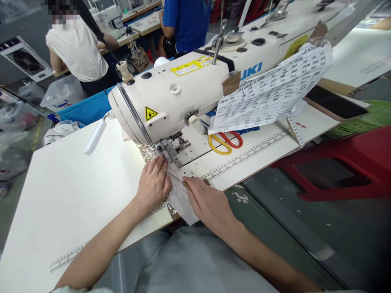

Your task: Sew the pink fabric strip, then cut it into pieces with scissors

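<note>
In the head view, my left hand (154, 179) lies by the needle area of a white sewing machine (171, 95), its fingers bent together and pressing on thin white fabric (185, 205). That fabric runs from under the presser foot (171, 156) and hangs over the table's front edge. Shiny, sequin-like material (149, 151) shows beyond my left fingers. Closed around the handle of an awl (175, 176), my right hand (210, 201) is to the right of the fabric. The awl's thin metal tip points toward my left hand. My left fingertips are partly hidden.
Scissors (225, 142) with yellow and red handles lie under a handwritten sheet (271, 89) attached to the machine. A ruler strip (247, 152) runs along the white table (76, 183). A phone (336, 101) and a red stool (345, 162) are at right. Two people sit beyond.
</note>
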Demonstrator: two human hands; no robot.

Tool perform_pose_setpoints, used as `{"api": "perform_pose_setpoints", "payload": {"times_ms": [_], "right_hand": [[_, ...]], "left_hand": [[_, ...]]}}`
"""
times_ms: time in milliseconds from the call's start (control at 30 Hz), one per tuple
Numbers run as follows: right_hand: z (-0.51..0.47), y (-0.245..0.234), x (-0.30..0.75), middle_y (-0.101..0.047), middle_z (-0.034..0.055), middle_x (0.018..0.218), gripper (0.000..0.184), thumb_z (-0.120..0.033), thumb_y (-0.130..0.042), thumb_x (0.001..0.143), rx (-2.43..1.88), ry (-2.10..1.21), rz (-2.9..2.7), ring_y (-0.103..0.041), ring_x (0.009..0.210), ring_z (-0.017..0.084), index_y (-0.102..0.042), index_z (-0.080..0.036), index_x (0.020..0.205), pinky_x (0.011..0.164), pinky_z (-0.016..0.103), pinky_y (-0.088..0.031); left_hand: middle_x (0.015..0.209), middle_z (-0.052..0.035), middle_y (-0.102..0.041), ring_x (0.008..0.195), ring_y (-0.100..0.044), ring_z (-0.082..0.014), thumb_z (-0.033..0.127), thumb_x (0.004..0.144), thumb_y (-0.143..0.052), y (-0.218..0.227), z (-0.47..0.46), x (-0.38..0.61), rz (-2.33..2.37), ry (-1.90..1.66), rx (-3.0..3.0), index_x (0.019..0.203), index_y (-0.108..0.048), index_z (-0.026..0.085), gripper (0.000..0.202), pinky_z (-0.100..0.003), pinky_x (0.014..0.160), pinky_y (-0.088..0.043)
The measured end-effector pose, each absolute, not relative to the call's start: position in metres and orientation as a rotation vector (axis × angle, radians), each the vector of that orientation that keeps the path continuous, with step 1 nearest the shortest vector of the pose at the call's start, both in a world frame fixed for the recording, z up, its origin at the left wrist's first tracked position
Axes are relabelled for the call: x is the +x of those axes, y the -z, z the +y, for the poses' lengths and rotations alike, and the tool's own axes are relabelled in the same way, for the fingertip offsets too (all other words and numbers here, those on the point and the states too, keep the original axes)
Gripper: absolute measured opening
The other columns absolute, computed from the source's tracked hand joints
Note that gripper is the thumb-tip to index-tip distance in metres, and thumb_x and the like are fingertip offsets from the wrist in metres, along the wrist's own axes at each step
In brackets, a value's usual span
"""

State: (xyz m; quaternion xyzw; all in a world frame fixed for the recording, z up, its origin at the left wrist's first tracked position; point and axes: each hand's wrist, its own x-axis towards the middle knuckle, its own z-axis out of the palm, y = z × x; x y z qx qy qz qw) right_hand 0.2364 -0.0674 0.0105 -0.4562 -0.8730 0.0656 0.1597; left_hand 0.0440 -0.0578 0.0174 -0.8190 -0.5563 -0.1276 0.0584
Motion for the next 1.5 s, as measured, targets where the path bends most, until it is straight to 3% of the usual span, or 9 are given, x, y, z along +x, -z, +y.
{"api": "perform_pose_setpoints", "payload": {"times_ms": [233,567,900,1167,1500], "right_hand": [[-0.066,-0.01,0.233,-0.066,0.0061,0.095,0.037,-0.011,-0.037,0.093,-1.278,-0.161,-2.511,-0.064,0.069,0.015,-0.049,-0.016,0.128,0.052,0.024,-0.042],[-0.059,-0.015,0.219,-0.065,0.0044,0.092,0.028,-0.011,-0.042,0.092,-1.307,-0.127,-2.554,-0.064,0.069,0.016,-0.055,-0.018,0.116,0.052,0.025,-0.04],[-0.051,-0.02,0.203,-0.067,0.0053,0.095,0.027,-0.012,-0.042,0.093,-1.364,-0.194,-2.572,-0.066,0.073,0.018,-0.055,-0.017,0.115,0.052,0.026,-0.04],[-0.059,-0.015,0.21,-0.068,0.006,0.098,0.027,-0.01,-0.042,0.091,-1.267,-0.296,-2.482,-0.066,0.078,0.016,-0.055,-0.016,0.113,0.058,0.024,-0.043],[-0.07,-0.014,0.223,-0.068,0.0048,0.087,0.025,-0.011,-0.041,0.09,-1.258,-0.281,-2.461,-0.065,0.071,0.017,-0.057,-0.016,0.109,0.054,0.026,-0.042]], "left_hand": [[0.132,-0.019,-0.054,0.126,-0.045,-0.0315,0.02,0.091,-0.04,-0.017,-0.061,0.047,-1.675,0.396,-2.455,0.128,-0.049,0.004,0.041,-0.048,0.107,-0.036],[0.132,-0.0174,-0.053,0.125,-0.044,-0.0313,0.022,0.09,-0.041,-0.018,-0.055,0.044,-1.717,0.363,-2.417,0.126,-0.051,0.008,0.04,-0.048,0.107,-0.035],[0.124,-0.0183,-0.056,0.117,-0.046,-0.0339,0.023,0.088,-0.045,-0.02,-0.047,0.037,-1.768,0.321,-2.33,0.127,-0.053,0.007,0.043,-0.048,0.099,-0.039],[0.129,-0.0137,-0.057,0.126,-0.044,-0.0319,0.01,0.086,-0.043,-0.018,-0.044,0.026,-1.719,0.334,-2.281,0.123,-0.056,0.015,0.04,-0.05,0.104,-0.034],[0.134,-0.0165,-0.053,0.126,-0.044,-0.0303,0.024,0.088,-0.046,-0.013,-0.058,0.045,-1.666,0.337,-2.378,0.128,-0.051,0.006,0.044,-0.047,0.109,-0.032]]}}
